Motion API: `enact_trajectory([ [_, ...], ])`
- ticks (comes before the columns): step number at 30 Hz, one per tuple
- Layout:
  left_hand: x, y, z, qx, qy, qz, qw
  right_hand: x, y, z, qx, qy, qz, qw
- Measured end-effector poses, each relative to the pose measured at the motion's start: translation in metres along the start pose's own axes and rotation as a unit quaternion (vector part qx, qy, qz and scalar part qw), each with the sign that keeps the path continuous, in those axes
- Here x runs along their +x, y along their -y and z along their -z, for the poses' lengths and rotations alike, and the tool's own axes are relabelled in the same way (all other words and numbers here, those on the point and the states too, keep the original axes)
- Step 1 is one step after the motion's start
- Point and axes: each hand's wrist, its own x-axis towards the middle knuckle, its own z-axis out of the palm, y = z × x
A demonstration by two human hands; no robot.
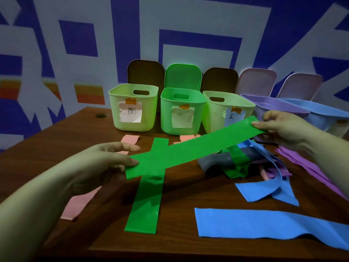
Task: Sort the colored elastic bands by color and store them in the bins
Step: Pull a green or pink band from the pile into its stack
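I hold a green band (190,148) stretched flat above the table (179,241), my left hand (105,159) pinching its near end, my right hand (283,125) pinching its far end. Below it a second green band (146,203) lies flat. Blue bands (264,224) lie at right, pink bands (79,203) at left. Behind stand the bins: the green bin (182,110) has a handwritten paper label (182,117), too faint for me to read.
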Motion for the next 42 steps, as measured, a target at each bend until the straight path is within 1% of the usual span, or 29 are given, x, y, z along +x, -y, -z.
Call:
enact_trajectory([
  [2, -0.007, 0.002, -0.007, 0.021, 0.033, -0.001, 0.999, 0.000, 0.001, -0.007, -0.120, -0.020, 0.049, 0.991],
  [3, -0.012, 0.002, -0.013, 0.035, 0.048, -0.008, 0.998, 0.001, 0.001, -0.012, -0.192, -0.032, 0.079, 0.978],
  [5, -0.025, 0.000, -0.028, 0.045, 0.076, -0.013, 0.996, 0.006, 0.002, -0.026, -0.316, -0.048, 0.138, 0.937],
  [7, -0.040, -0.004, -0.045, 0.027, 0.105, -0.008, 0.994, 0.015, 0.002, -0.040, -0.374, -0.046, 0.180, 0.909],
  [10, -0.057, -0.016, -0.060, -0.005, 0.134, 0.033, 0.990, 0.037, 0.000, -0.060, -0.401, -0.050, 0.203, 0.892],
  [12, -0.061, -0.020, -0.062, 0.000, 0.136, 0.064, 0.989, 0.049, 0.001, -0.077, -0.408, -0.056, 0.217, 0.885],
  [16, -0.065, -0.020, -0.061, 0.001, 0.094, 0.072, 0.993, 0.066, 0.001, -0.116, -0.405, -0.075, 0.249, 0.877],
  [20, -0.065, -0.017, -0.057, -0.001, 0.074, 0.083, 0.994, 0.079, -0.006, -0.152, -0.406, -0.045, 0.225, 0.884],
  [25, -0.067, -0.014, -0.052, 0.039, 0.082, 0.102, 0.991, 0.090, -0.014, -0.188, -0.429, 0.008, 0.205, 0.880],
  [28, -0.066, -0.012, -0.054, 0.090, 0.061, 0.092, 0.990, 0.093, -0.019, -0.202, -0.435, 0.018, 0.210, 0.876],
  [31, -0.065, -0.011, -0.057, 0.187, 0.039, 0.079, 0.978, 0.094, -0.027, -0.217, -0.440, 0.028, 0.209, 0.873],
  [33, -0.063, -0.009, -0.057, 0.288, 0.023, 0.071, 0.955, 0.094, -0.034, -0.225, -0.450, 0.041, 0.204, 0.868],
  [36, -0.063, -0.009, -0.058, 0.416, 0.014, 0.065, 0.907, 0.094, -0.043, -0.235, -0.467, 0.061, 0.200, 0.859],
  [38, -0.064, -0.010, -0.057, 0.446, 0.006, 0.057, 0.893, 0.094, -0.047, -0.240, -0.487, 0.093, 0.190, 0.848],
  [40, -0.064, -0.011, -0.055, 0.454, 0.004, 0.054, 0.890, 0.093, -0.050, -0.242, -0.508, 0.135, 0.171, 0.833],
  [42, -0.064, -0.013, -0.053, 0.450, 0.010, 0.060, 0.891, 0.092, -0.051, -0.242, -0.491, 0.160, 0.163, 0.840],
])
